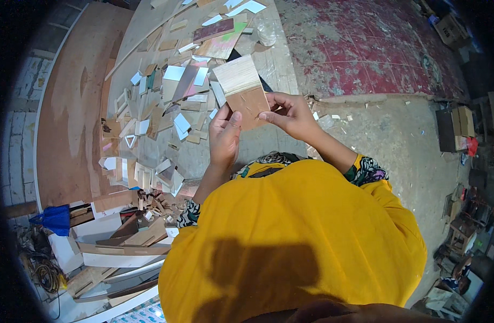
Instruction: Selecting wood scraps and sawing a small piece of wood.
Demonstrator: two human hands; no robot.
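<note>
Both my hands hold a small flat wooden board (248, 103) up in front of me, over the near part of the worktable. Its far part is pale with fine grain lines, and its near part is plain brown; I cannot tell whether this is one board or two overlapping. My left hand (224, 137) grips the left edge, thumb on the face. At the right edge, my right hand (294, 116) pinches the board between thumb and bent fingers. The fingertips behind the board are hidden.
Wood and white offcuts (183, 81) litter the worktable (274, 70). A large brown panel (69, 107) stands along the left. Boards and strips (123, 242) are piled at lower left beside a blue bag (56, 219). Boxes (457, 129) stand at right on the floor (387, 134).
</note>
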